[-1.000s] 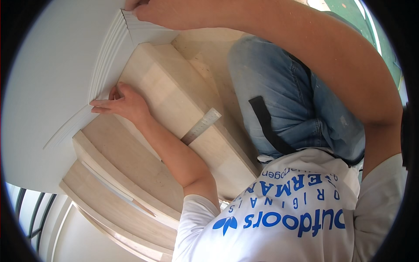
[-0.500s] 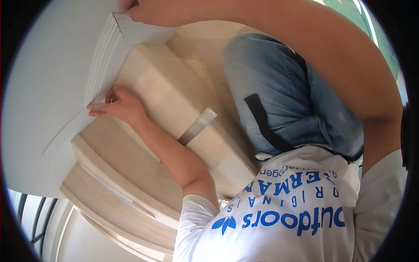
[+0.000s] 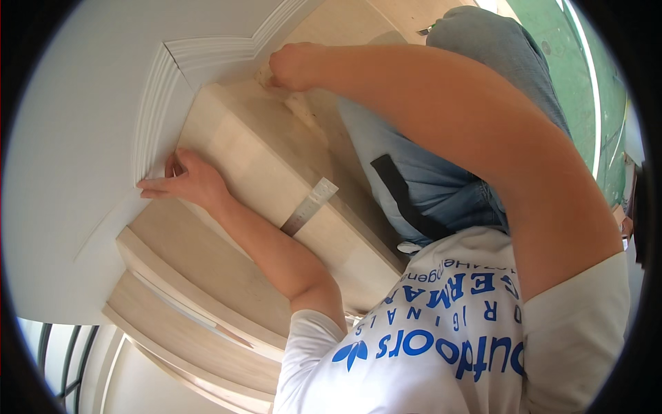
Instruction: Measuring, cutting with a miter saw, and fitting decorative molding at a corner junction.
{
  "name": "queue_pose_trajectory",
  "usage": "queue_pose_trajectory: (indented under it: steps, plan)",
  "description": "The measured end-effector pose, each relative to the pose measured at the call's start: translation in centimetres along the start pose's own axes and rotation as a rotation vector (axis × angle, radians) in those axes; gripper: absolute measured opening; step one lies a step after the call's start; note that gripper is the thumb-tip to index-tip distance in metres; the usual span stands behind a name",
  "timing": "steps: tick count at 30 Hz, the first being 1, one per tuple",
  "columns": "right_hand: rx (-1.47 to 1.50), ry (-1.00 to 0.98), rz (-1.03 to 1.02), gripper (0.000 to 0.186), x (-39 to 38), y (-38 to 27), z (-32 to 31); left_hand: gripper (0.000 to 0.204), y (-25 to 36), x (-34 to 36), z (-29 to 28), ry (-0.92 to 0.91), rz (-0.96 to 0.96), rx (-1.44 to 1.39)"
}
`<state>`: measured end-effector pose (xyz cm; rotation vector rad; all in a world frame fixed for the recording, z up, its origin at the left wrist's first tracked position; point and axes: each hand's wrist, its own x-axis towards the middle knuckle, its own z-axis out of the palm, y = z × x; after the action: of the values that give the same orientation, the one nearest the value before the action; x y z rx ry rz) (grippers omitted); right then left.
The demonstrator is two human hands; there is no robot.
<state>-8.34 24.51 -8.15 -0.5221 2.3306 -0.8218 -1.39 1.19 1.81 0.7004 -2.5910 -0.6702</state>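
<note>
My left hand (image 3: 193, 179) is at the lower end of a white ridged moulding strip (image 3: 157, 110) on the wall. Its outstretched fingers rest against the strip's bottom end, and the thumb bends in at the strip's edge, so the hand grips that end. Farther off, my right hand (image 3: 298, 67) is closed beside another length of moulding (image 3: 214, 54), low over a beige step. Its fingertips are mostly hidden, and I cannot make out what they hold. A steel ruler (image 3: 310, 205) lies across a step's edge, next to my left forearm.
Beige stone steps (image 3: 258, 155) run diagonally below my arms, with more steps (image 3: 200, 276) curving at lower left. A pale wall (image 3: 76, 152) stands on the left. My jeans-clad legs (image 3: 407, 165) take up the middle right. Green floor covering (image 3: 569, 76) shows at far right; dark railing bars (image 3: 65, 352) stand lower left.
My right hand has come down from the top of the moulding, moving right and nearer to the step. My left hand stays at the strip's lower end. My legs have shifted.
</note>
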Motion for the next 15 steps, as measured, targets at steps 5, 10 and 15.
queue_pose_trajectory:
  steps: [5,10,15]
  plan:
    - [0.016,0.057,0.102,0.059,1.3,0.2,-0.7,0.106,0.4,-0.5,0.0,-0.012,-0.005,-0.073]
    - [0.034,0.075,0.15,0.061,1.9,0.3,-0.8,0.103,-0.3,-0.3,0.0,-0.005,0.036,0.086]
    - [0.017,0.069,0.183,0.066,2.5,0.1,-1.2,0.103,-0.3,-0.2,0.0,-0.021,0.031,0.066]
